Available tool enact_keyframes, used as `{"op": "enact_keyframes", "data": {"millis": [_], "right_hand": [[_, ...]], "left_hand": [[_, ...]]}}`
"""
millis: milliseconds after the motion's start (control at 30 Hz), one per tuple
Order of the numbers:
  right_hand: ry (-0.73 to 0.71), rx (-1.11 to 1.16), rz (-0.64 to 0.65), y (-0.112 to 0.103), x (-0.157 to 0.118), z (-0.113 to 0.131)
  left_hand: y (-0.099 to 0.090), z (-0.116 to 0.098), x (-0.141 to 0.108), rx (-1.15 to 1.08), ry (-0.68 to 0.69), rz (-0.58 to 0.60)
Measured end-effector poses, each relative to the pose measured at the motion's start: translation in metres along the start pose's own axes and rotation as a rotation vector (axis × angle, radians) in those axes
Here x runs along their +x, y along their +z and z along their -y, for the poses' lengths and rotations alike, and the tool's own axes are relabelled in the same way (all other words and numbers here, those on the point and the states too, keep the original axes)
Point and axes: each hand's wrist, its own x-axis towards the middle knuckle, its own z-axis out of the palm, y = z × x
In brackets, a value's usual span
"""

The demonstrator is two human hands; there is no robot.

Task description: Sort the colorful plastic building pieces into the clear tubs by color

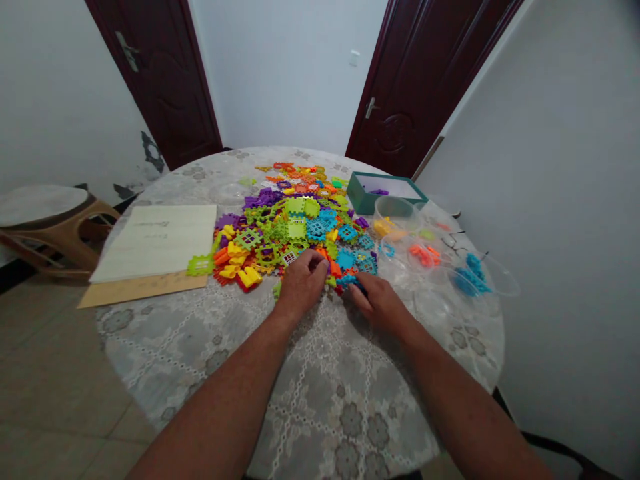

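A heap of colourful plastic building pieces (270, 230) lies on the round table (320, 373). At the heap's near edge my left hand (304, 280) is closed, thumb and fingers pinched; a small bit of purple shows by its fingertips, too small to name. My right hand (377, 298) is just to the right, its fingers closed around the edge of a blue piece (347, 281). Orange pieces lie between the two hands. Yellow pieces (247, 275) sit at the heap's near left.
Clear round tubs hold yellow pieces (387, 227), orange pieces (424, 255) and blue pieces (470, 277) on the right. A green box (361, 200) stands behind them. Paper (155, 243) lies over brown card (145, 289) at left. A stool (55, 230) stands beyond.
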Motion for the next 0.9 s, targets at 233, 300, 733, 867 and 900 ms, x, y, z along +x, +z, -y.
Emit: {"op": "enact_keyframes", "data": {"millis": [233,300,733,867,900], "right_hand": [[0.233,0.161,-0.07,0.0,0.005,-0.018],[0.268,0.177,-0.078,0.001,0.005,-0.019],[0.289,0.333,-0.166,-0.016,0.002,-0.006],[0.212,0.438,-0.024,-0.008,-0.001,0.0],[0.19,0.428,-0.012,-0.007,-0.002,0.001]], "left_hand": [[0.002,-0.001,-0.003,0.045,0.069,0.057],[0.004,0.001,-0.004,0.071,0.094,0.077],[0.007,0.003,-0.007,0.16,0.187,0.189],[0.008,-0.004,-0.01,0.015,0.185,0.259],[0.008,-0.004,-0.01,0.016,0.18,0.257]]}}
